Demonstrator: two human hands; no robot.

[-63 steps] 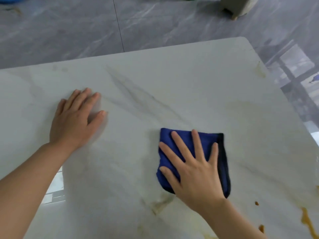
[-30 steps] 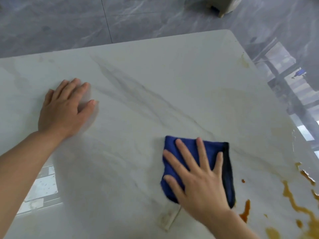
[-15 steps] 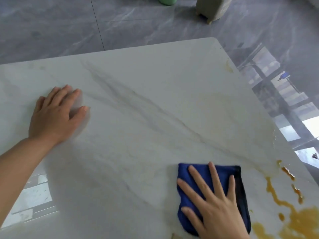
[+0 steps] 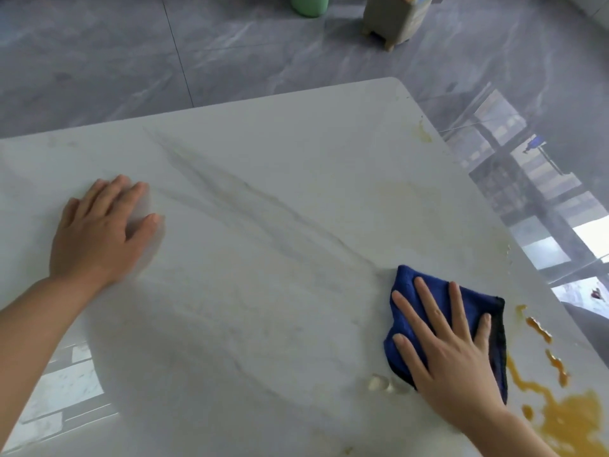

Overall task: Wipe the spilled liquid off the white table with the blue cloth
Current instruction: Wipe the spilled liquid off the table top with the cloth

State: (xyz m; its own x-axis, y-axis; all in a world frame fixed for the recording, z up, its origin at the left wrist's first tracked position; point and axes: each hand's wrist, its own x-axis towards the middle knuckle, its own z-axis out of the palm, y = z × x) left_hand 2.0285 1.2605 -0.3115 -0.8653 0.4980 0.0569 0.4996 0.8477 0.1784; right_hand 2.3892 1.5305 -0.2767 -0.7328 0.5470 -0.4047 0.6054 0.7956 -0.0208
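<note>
Head view: cloth pressed flat beside the spill

From my remote seat I see the right hand (image 4: 451, 354) spread flat on the cloth (image 4: 425, 285), fingers splayed, palm pressing down rather than closing a grip around it. The folded blue cloth lies on the white tabletop (image 4: 296, 166) at about 4 o'clock, near the right edge. Just beside it, at 5 o'clock, the spill (image 4: 566, 420) pools in amber-orange, with streaks and drops running up along the edge toward 3 o'clock; the cloth's dark hem sits close to the nearest streak, and I cannot tell whether they touch. A faint yellowish smear (image 4: 423, 135) marks the far edge at 1 o'clock. The left hand (image 4: 99, 232) rests open, palm down, at 9 o'clock, holding nothing, well apart from the cloth.
</note>
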